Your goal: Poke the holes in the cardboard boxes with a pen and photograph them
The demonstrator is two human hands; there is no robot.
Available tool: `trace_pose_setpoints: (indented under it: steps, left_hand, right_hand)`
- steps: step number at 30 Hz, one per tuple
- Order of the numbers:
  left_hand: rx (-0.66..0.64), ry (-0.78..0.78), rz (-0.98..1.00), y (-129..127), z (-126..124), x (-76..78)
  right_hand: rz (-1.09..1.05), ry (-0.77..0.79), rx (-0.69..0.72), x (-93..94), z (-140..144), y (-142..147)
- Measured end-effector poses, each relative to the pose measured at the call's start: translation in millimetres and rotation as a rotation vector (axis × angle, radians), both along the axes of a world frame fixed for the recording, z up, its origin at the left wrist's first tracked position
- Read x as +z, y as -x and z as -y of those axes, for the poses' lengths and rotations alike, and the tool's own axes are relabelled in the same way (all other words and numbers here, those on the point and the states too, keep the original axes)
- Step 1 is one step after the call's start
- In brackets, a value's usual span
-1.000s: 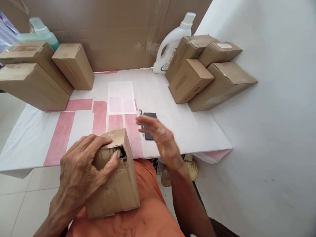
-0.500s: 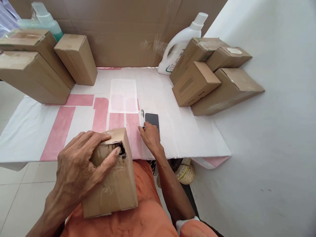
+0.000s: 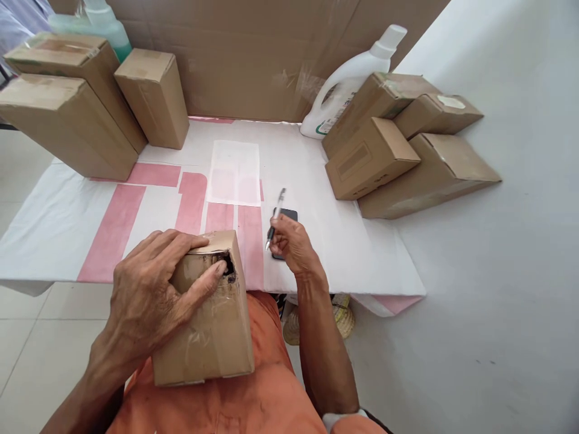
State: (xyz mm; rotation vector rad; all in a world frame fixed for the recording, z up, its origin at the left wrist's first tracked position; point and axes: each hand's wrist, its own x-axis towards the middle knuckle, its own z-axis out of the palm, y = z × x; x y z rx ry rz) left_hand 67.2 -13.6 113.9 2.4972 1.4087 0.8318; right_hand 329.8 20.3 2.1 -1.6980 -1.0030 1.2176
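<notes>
No legible text anywhere.

- Eight brown cardboard boxes in all: one taped brown cardboard box (image 3: 212, 325) under the left hand (image 3: 151, 295); three tall brown cardboard boxes (image 3: 67, 120) far beyond the left hand; four flat brown cardboard boxes (image 3: 371, 157) stacked beyond the right hand (image 3: 294, 244).
- Two plastic bottles: one white plastic jug with a white cap (image 3: 348, 81) beyond the right hand, one pale green plastic bottle (image 3: 97, 21) far beyond the left hand.
- One silver and black pen (image 3: 275, 214), in the right hand.
- One black flat phone (image 3: 286, 216), just beyond the right hand's fingers.
- One white rectangular paper sheet (image 3: 234, 172), ahead between the two hands.
- Two hands.
</notes>
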Motion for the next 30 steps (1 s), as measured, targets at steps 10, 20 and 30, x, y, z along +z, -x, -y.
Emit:
trace_pose_setpoints:
  steps: [10,20,30]
  left_hand:
    - [0.02,0.024,-0.01,0,-4,0.2]
    - [0.033,0.042,0.002,-1,-6,0.5]
    - [0.062,0.067,0.021,3,-11,0.0]
  right_hand:
    - [-0.747,-0.358,0.025,39.9,36,24]
    - [-0.654,-0.5,-0.016,56.5,66,35]
    - [-0.43,-0.55,-0.035,48.6,75,42]
